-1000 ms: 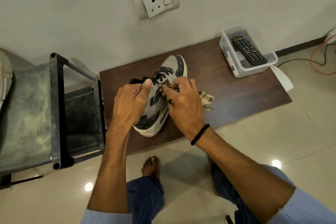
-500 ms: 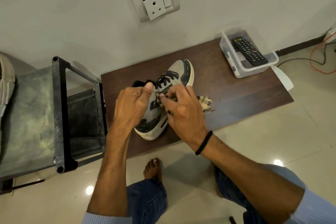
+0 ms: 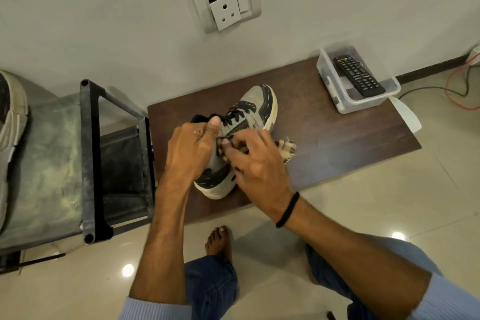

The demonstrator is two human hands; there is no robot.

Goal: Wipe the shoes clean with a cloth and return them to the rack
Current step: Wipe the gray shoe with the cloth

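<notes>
Dark wooden surface (image 3: 337, 138) set low against a pale wall carries the work; on it the right hand's (image 3: 257, 166) fingers (image 3: 240, 141) are bunched narrow, pinching a checked cloth (image 3: 287, 147) against the lace side of the shoe (image 3: 257, 104), with the cloth's frayed tail trailing out on the wood just beside the hand; the left hand (image 3: 189, 153) grips the shoe at its collar, fingers curled round the heel side and thumb up by the tongue; the shoe stands on its sole, toe toward the wall, heel close to the surface's near edge; the rack (image 3: 88, 158) stands just to the left, dusty, with another shoe (image 3: 10, 117) at its far side; a clear box (image 3: 335, 91) holding a remote (image 3: 358, 76) sits well apart at the right. My worry is the heel: a hard stroke toward the body could drag the shoe over that near edge if the left grip slackens, and the fringe may snag in the laces; a soiled cloth would also only smear the grime. Against a second ago, the right hand sits a little nearer the heel; the left grip looks unchanged.
</notes>
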